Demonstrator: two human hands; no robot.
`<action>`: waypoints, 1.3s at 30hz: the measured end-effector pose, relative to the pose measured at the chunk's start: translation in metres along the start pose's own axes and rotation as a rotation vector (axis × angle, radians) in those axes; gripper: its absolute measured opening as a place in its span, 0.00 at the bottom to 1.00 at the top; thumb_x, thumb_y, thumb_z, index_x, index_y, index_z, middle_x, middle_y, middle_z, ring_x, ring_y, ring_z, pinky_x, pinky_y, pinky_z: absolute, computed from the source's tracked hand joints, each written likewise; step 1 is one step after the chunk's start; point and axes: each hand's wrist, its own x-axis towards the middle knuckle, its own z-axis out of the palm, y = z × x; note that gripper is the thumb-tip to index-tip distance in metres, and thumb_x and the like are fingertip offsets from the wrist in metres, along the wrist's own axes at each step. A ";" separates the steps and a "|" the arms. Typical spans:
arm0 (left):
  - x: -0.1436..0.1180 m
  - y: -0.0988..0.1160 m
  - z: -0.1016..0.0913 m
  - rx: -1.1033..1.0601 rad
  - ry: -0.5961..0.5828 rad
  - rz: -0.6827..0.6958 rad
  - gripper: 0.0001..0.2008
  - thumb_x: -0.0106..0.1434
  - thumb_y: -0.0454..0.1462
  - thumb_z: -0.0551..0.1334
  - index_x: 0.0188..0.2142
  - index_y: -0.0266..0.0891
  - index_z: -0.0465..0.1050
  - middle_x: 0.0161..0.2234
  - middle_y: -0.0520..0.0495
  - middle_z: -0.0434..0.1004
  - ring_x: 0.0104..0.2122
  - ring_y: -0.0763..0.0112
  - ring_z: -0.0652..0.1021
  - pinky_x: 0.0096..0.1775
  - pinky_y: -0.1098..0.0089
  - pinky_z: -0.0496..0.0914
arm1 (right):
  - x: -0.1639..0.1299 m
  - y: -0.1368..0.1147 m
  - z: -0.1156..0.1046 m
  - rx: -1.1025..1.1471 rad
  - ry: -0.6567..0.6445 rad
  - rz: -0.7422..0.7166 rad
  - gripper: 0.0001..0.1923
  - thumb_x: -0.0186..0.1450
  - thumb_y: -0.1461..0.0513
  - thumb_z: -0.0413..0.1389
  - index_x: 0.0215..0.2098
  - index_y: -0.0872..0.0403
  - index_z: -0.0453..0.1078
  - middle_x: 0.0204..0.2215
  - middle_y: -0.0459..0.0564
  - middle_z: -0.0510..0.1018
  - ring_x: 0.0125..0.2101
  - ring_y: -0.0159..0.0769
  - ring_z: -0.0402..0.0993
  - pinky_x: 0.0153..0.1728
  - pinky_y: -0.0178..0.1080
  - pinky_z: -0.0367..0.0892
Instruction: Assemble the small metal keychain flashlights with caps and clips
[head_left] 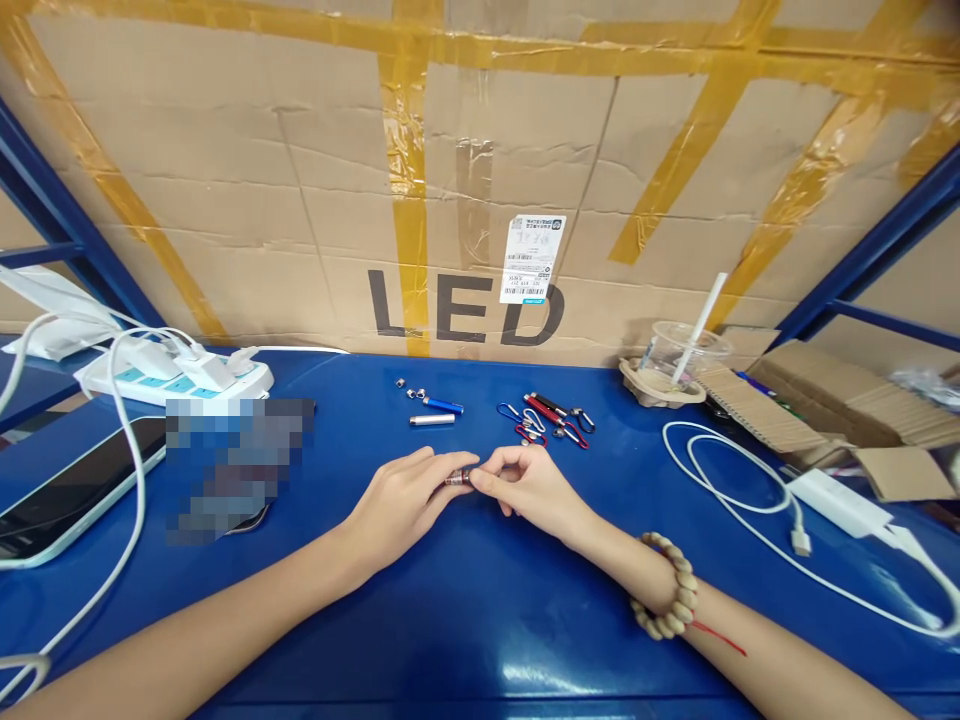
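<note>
Reddish metal piece: a small cylinder (457, 479) sits pinched between your two hands, low over the middle of the blue tabletop (480, 620), nearer its front edge than the cardboard.
Left hand: your left hand (405, 500) lies palm down, its fingertips closed on one end of the cylinder, which steadies it.
Right hand: your right hand (529, 485) grips the other end with thumb and forefinger, the rest curled under; a bead bracelet (667, 600) rings that wrist.
Loose parts: silver tube (433, 420), blue tube (442, 405) and small caps (411, 390) lie just beyond your fingers, within reach.
Clips: carabiners (544, 420) lie in a cluster towards the back edge.
Right side: white cable (735, 480), drink cup (675, 360).
Left side: power strip (176, 378), phone (67, 490).
Obstruction: nothing lies between hands and parts.
</note>
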 end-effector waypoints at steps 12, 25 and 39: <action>0.000 -0.001 0.002 -0.013 -0.066 -0.045 0.10 0.68 0.36 0.50 0.40 0.37 0.69 0.29 0.49 0.76 0.28 0.71 0.75 0.32 0.72 0.70 | -0.002 -0.001 0.000 -0.057 0.075 -0.060 0.18 0.51 0.50 0.63 0.20 0.56 0.68 0.15 0.41 0.68 0.13 0.23 0.61 0.15 0.29 0.56; 0.003 0.002 -0.001 -0.105 -0.242 -0.274 0.12 0.68 0.36 0.48 0.40 0.39 0.69 0.36 0.48 0.77 0.35 0.69 0.76 0.38 0.69 0.72 | 0.000 0.003 -0.006 -0.188 0.135 -0.389 0.11 0.56 0.55 0.61 0.34 0.52 0.78 0.32 0.49 0.76 0.14 0.21 0.63 0.18 0.31 0.64; 0.004 0.003 -0.001 -0.255 -0.302 -0.320 0.09 0.68 0.36 0.49 0.43 0.40 0.66 0.43 0.48 0.75 0.42 0.68 0.74 0.44 0.66 0.70 | 0.002 0.005 -0.006 -0.155 0.099 -0.388 0.12 0.57 0.54 0.60 0.30 0.54 0.77 0.31 0.49 0.75 0.13 0.21 0.64 0.14 0.31 0.65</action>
